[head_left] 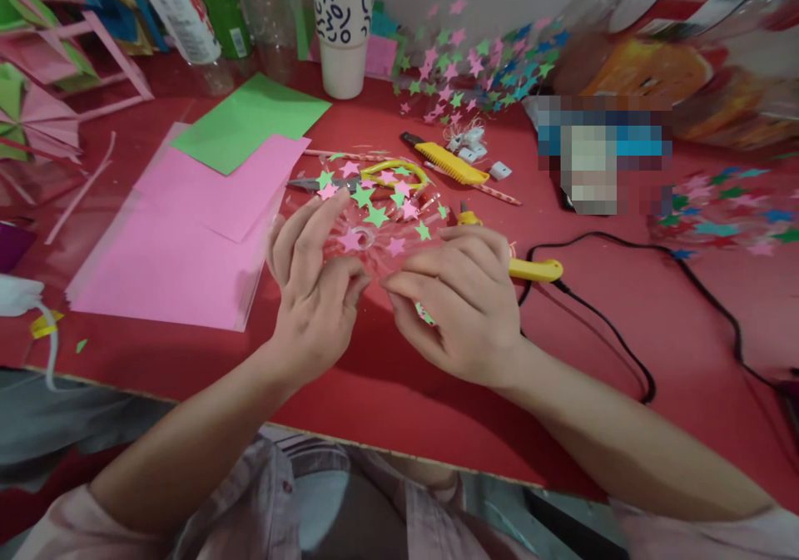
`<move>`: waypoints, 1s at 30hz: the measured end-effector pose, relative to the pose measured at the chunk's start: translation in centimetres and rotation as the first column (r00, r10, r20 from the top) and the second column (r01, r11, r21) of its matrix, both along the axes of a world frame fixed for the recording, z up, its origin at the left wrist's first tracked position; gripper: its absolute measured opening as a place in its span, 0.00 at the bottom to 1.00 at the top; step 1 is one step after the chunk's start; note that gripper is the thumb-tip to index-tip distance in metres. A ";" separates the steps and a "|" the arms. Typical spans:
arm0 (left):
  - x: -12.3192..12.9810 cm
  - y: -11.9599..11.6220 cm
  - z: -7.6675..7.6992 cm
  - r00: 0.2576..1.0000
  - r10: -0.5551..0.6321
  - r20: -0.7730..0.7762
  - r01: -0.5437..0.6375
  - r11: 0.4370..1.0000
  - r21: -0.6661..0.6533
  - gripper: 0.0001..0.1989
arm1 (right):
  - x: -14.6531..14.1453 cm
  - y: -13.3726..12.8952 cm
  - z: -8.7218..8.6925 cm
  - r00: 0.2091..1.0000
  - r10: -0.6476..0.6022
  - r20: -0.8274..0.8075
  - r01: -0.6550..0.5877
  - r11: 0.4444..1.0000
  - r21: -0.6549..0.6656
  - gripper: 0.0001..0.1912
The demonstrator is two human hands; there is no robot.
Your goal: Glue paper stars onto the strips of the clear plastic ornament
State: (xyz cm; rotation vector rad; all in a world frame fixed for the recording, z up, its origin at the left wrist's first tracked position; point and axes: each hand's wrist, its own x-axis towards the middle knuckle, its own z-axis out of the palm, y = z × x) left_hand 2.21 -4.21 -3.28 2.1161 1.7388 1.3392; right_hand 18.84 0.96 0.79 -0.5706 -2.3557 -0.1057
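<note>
My left hand (318, 294) is near the middle of the red table, its thumb and index finger pinched together around something too small to make out. Facing it, my right hand (465, 302) is also pinched, fingertips close to those of my left hand. Whatever lies between the fingertips is hidden or too fine to see. A clear plastic piece (360, 238) covered with pink and green paper stars sits just beyond both hands. Behind it are yellow-handled scissors (399, 166). A small patterned piece (425, 314) shows beneath my right hand's fingers.
Pink sheets (181, 252) and a green sheet (250, 123) lie at left. A yellow cutter (453, 163), a yellow-handled tool (537, 270) and a black cable (630, 360) are at right. A white cup (343, 61), bottles and star-covered plastic stand at the back.
</note>
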 end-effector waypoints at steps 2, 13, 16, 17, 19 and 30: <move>0.1 0.0 0.1 0.999 0.043 -0.032 -0.042 0.999 0.021 0.06 | 0.0 0.0 0.0 1.000 0.009 0.000 -0.009 1.000 -0.003 0.04; 0.2 0.4 0.6 0.989 0.065 -0.136 -0.047 0.991 0.129 0.04 | 0.0 0.1 -0.2 1.000 -0.005 -0.002 0.005 1.000 0.001 0.04; 0.2 0.4 0.7 0.991 0.064 -0.119 -0.048 0.990 0.135 0.02 | 0.0 0.1 -0.2 1.000 -0.012 -0.004 0.012 1.000 -0.001 0.04; 0.2 0.4 0.8 0.991 0.063 -0.116 -0.047 0.990 0.134 0.02 | 0.0 0.1 -0.3 1.000 -0.014 -0.003 0.014 1.000 -0.003 0.04; 0.1 0.4 0.9 0.991 0.061 -0.116 -0.046 0.991 0.126 0.04 | 0.1 0.2 -0.3 1.000 -0.017 -0.002 0.017 1.000 -0.006 0.05; -0.4 0.4 1.0 0.996 0.042 -0.077 -0.029 0.985 0.169 0.09 | 0.1 0.0 -0.1 1.000 -0.024 -0.006 0.024 1.000 -0.007 0.06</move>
